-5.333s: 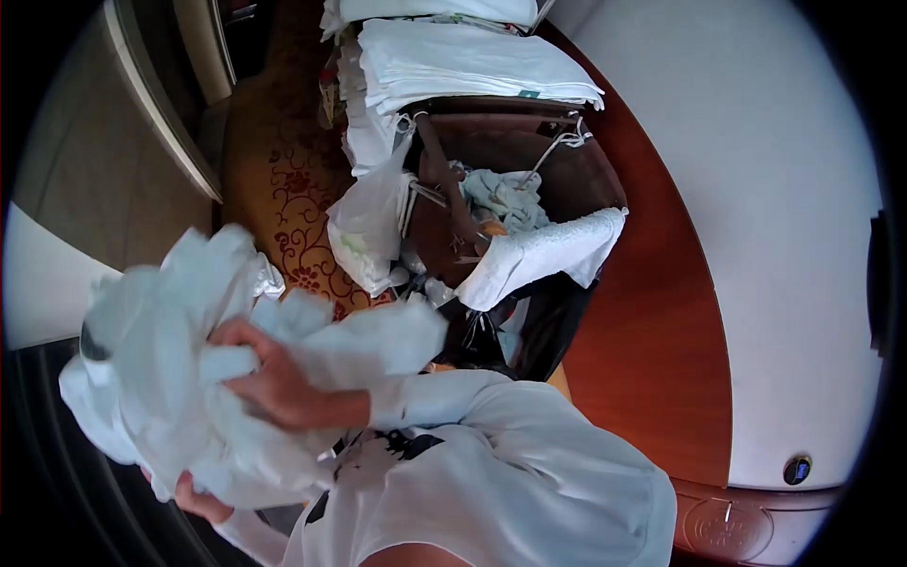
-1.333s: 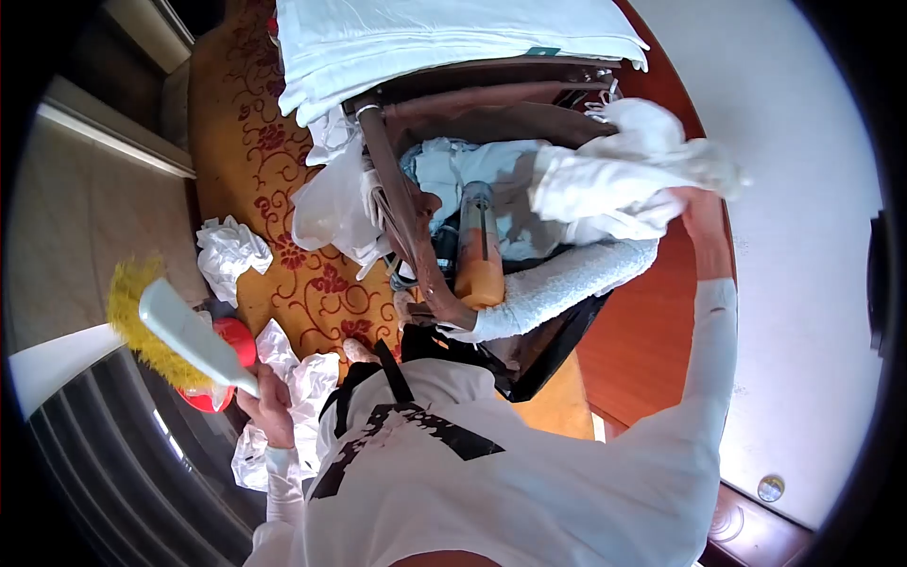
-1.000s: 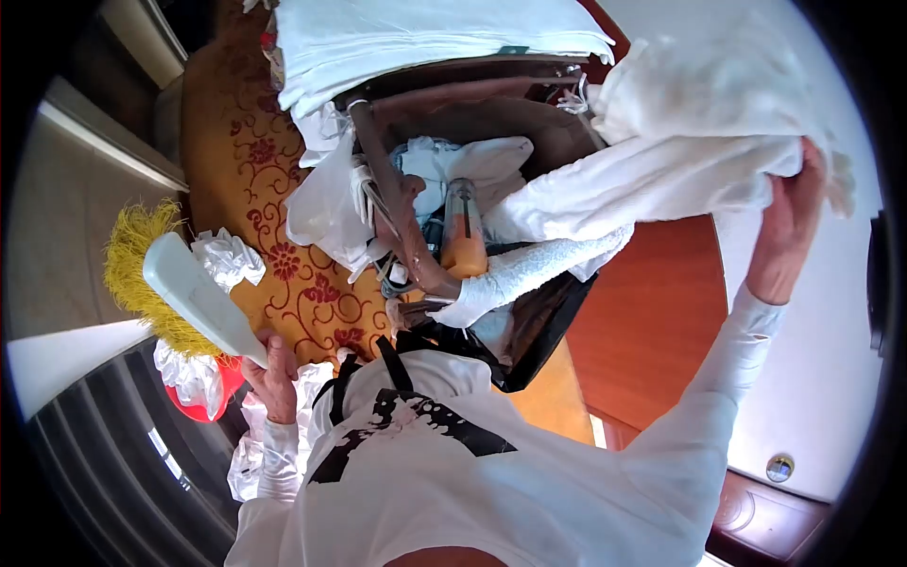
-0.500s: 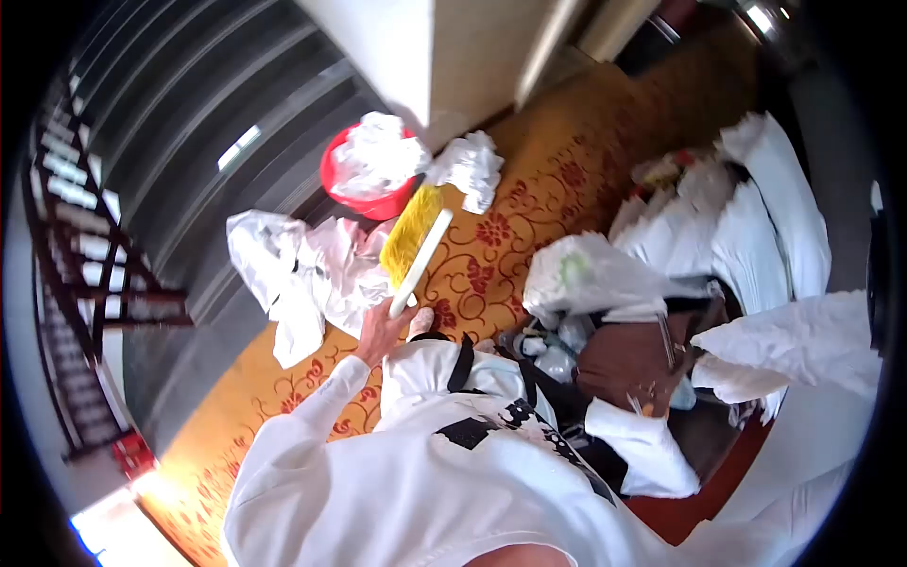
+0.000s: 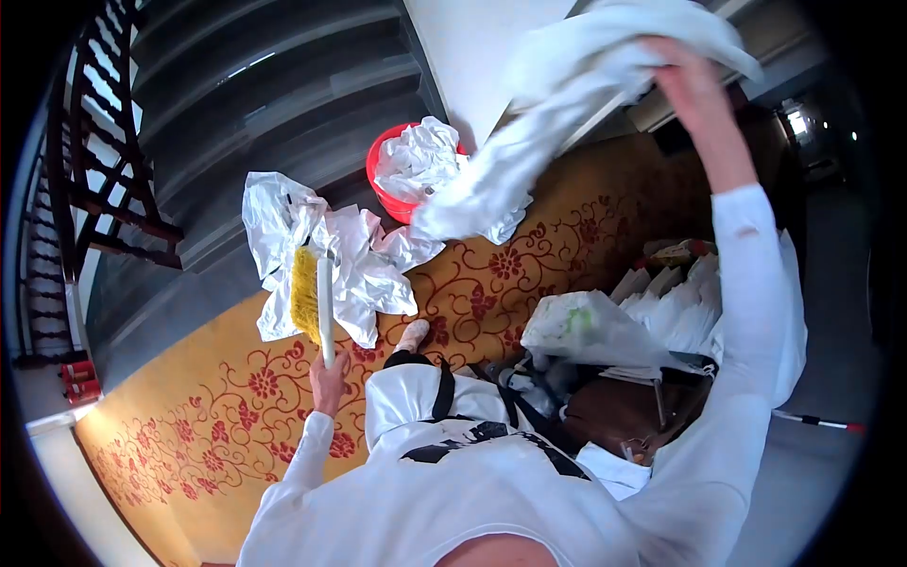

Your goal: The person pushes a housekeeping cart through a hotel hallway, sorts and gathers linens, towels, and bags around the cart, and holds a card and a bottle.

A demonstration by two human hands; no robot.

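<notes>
My left hand (image 5: 328, 382) is wrapped round the lower end of a white-handled brush (image 5: 326, 307) with yellow bristles, held upright over the carpet edge. Crumpled white plastic sheets (image 5: 354, 269) lie just behind the brush. High at the right, my right hand (image 5: 673, 66) grips a white cloth (image 5: 529, 142), blurred by motion. The cloth hangs down to the left, its low end in front of the space beside a red bucket (image 5: 387, 151). White crumpled plastic (image 5: 420, 161) fills the bucket.
Dark stairs (image 5: 283, 104) with a wooden railing (image 5: 118, 156) rise at the upper left. A patterned carpet (image 5: 236, 425) covers the floor. On the right stands a cart with a brown bag (image 5: 609, 416), a white plastic bag (image 5: 586, 326) and stacked white linen (image 5: 675, 307). Small red objects (image 5: 80, 381) are at the far left.
The view has turned from the cart towards the stairs. My right hand has carried the white cloth away from the cart, up and across to the left. The brush has stayed in my left hand.
</notes>
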